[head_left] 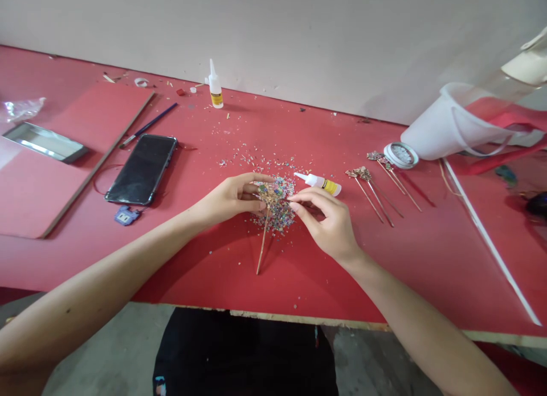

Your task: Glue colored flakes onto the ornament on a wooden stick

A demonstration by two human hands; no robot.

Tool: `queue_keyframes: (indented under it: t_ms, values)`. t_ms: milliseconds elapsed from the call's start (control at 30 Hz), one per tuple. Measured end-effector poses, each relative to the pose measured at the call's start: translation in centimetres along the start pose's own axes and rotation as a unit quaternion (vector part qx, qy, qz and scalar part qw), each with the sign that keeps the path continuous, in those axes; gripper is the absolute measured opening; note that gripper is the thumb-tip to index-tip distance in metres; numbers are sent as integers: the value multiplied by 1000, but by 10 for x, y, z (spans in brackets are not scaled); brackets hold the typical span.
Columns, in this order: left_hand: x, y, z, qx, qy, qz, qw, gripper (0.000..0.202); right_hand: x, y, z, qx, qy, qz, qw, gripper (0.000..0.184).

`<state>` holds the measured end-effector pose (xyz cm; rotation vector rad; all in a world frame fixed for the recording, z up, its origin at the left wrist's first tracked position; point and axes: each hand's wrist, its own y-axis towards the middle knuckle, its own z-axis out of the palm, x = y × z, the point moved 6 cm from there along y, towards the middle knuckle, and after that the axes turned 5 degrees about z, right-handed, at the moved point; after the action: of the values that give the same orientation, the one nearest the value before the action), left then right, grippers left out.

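My left hand (235, 199) grips a gold hairpin by its ornate head, its long stick (262, 242) slanting down toward the table's front edge. Green and multicoloured bits show on the head. Close to the head's right side, the fingertips of my right hand (327, 219) are pinched together; what lies between them is too small to make out. Under both hands spreads a pile of tiny multicoloured chips (282, 220). Just beyond my right hand lies a small glue bottle (327, 184) on its side, nozzle pointing left.
Several finished-looking gold hairpins (371, 191) lie at right near a small white jar (401, 155) and a tilted white bucket (448, 119). A second glue bottle (216, 91) stands at the back. Leftward are a phone (143, 168), a paintbrush (149, 124) and a shallow box (47, 142).
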<state>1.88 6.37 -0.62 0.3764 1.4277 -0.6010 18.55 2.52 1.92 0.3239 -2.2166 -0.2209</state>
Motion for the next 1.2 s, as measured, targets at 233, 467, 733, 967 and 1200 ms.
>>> queue_keyframes:
  t_ms: [233, 467, 733, 967, 1200]
  values:
    - [0, -1, 1, 9, 10, -5, 1000, 48, 1, -1, 0, 3, -10, -32, 999, 10]
    - [1, 0, 1, 18, 9, -2, 1000, 49, 6, -2, -1, -15, -49, -93, 994, 13]
    - [2, 0, 0, 23, 2, 4, 1000, 50, 14, -8, 0, -25, -182, -196, 963, 17]
    - [0, 0, 2, 17, -1, -2, 1000, 50, 20, -10, -1, -44, -260, -245, 933, 20]
    - [0, -1, 1, 15, -2, -1, 1000, 50, 24, -12, 0, -50, -293, -282, 912, 22]
